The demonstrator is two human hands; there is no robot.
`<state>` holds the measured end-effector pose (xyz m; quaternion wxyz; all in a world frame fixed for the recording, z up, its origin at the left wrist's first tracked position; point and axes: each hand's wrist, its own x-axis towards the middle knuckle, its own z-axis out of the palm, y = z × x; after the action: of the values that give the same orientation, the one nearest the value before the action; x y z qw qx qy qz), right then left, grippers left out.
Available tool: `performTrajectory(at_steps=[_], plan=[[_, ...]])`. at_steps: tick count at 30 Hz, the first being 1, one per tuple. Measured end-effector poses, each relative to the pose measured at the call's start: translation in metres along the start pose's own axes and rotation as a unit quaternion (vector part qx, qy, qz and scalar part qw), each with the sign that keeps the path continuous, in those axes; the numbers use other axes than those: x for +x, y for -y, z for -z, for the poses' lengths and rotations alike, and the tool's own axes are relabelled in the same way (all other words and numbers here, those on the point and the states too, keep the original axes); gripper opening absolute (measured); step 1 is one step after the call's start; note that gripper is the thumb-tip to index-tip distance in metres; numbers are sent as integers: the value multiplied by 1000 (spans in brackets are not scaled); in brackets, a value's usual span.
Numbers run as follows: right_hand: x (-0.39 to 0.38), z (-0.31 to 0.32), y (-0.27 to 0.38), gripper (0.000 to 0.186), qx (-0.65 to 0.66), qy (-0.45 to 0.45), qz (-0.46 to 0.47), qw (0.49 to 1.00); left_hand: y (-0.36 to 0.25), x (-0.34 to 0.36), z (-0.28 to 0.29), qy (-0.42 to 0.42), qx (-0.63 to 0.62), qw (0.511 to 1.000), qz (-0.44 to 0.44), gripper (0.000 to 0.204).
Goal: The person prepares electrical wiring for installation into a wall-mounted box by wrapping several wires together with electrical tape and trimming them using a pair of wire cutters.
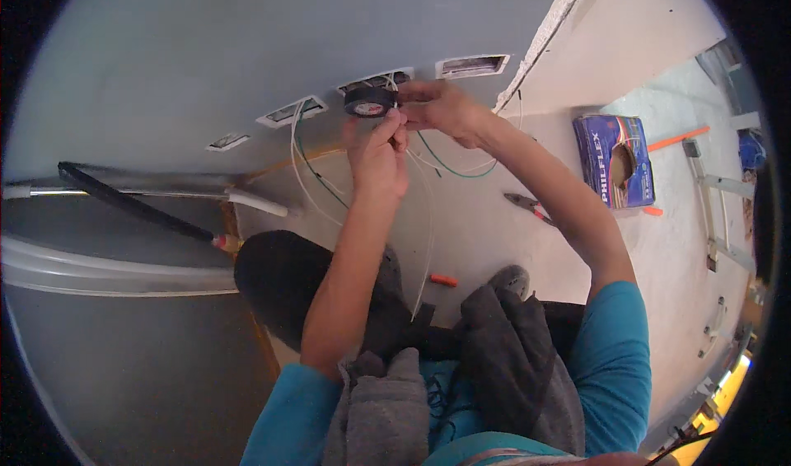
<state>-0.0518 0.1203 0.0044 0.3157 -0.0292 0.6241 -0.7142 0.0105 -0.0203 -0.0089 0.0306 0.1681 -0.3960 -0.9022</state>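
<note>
Grey folds of clothing (387, 400) and teal sleeves (614, 359) fill the lower edge, and both bare forearms reach up from them to the grey wall (165, 54). At the fingertips sits a roll of black tape (368, 101), held against the wall just below a rectangular wall cutout (375, 79). The right hand (445, 110) grips the roll's side, fingers curled around it. The left hand (377, 157) pinches thin white wires (395, 124) just beside the roll, thumb and forefinger closed.

By its look the roll is light and stiff; its outer rim is the sound place to grip, since the free end would be sticky. The wires look limp and springy, best pinched near their ends.

A green wire (449, 168) loops below. Further off on the floor lie pliers (527, 206), an orange-handled tool (443, 281) and a blue box (616, 159).
</note>
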Motion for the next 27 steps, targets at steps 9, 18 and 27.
performTrajectory(at_steps=[9,18,27], plan=[[-14,-15,41,55,-385,-70,291,873,-1,-5,-8,-78,2,997,-5,92],[-30,-3,68,65,-283,-56,149,946,-2,9,5,-19,70,997,19,46],[-9,24,27,49,-231,-34,0,972,-4,8,8,-22,75,996,40,26]])
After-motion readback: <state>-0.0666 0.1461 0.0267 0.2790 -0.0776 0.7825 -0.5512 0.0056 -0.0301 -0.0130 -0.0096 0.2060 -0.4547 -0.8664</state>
